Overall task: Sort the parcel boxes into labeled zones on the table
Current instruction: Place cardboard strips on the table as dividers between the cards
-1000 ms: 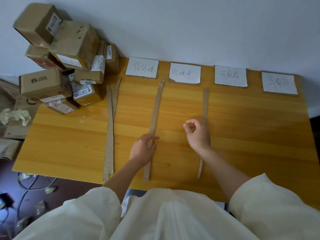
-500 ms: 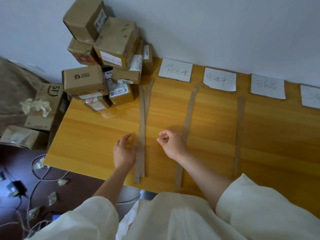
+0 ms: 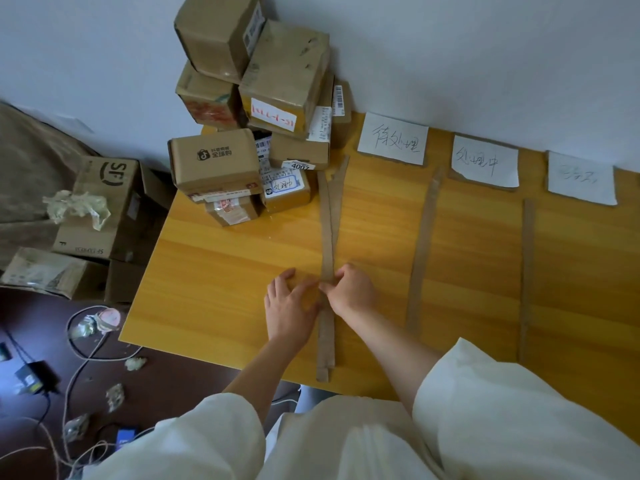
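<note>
Cardboard strip [image 3: 326,271] pinched in your right hand [image 3: 351,292] grip, left hand [image 3: 289,304] flat and open beside it on the counter [image 3: 225,271], parcel boxes [image 3: 256,109] stacked at eleven o'clock.

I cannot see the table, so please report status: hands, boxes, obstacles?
Left hand flat beside leftmost cardboard strip; right hand pinching it. Parcel boxes stacked at far-left corner, unsorted. Nothing blocking zones.
</note>
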### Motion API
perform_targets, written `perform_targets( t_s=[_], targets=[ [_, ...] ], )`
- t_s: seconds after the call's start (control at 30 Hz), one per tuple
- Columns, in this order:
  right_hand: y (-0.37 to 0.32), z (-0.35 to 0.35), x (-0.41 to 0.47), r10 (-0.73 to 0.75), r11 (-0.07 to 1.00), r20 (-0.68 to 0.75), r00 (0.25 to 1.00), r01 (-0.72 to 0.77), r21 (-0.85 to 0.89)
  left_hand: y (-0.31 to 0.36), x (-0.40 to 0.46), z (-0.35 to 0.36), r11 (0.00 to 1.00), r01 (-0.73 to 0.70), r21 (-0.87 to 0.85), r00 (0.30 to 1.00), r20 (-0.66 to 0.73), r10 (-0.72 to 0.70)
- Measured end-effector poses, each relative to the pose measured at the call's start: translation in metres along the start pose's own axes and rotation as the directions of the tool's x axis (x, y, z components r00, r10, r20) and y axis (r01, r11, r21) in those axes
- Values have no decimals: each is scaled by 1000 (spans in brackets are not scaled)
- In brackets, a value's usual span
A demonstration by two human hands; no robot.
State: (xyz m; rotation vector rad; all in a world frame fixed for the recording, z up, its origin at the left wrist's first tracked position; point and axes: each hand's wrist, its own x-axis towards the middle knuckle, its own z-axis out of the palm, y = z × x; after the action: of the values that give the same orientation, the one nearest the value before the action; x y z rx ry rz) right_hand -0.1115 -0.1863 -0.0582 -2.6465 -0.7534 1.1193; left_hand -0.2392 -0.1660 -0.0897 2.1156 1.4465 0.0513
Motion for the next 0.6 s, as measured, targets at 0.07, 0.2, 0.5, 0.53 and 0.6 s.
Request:
perform_targets(
  t_s=[0.07, 0.2, 0.5, 0.53, 0.6],
  targets=[
    [-5, 2, -1, 31, 1000, -1, 1000, -31, -5, -1, 1, -1, 1000, -1, 12, 1000, 14, 1],
    [-10, 3, -1, 86, 996, 27, 996, -86, 20, -2, 5, -4, 999, -18, 27, 999, 28, 17],
    [-6, -9, -2, 14, 958, 78, 997, -35, 284, -2, 10, -10, 998, -43, 52, 996, 81, 38],
    [-5, -14, -3, 6, 948, 84, 996, -33, 318, -2, 11, -10, 997, -51, 52, 995, 88, 46],
    [0, -23, -5, 18, 920, 96, 995, -54, 389, -2, 12, -10, 995, -78, 60, 993, 91, 73]
  ],
)
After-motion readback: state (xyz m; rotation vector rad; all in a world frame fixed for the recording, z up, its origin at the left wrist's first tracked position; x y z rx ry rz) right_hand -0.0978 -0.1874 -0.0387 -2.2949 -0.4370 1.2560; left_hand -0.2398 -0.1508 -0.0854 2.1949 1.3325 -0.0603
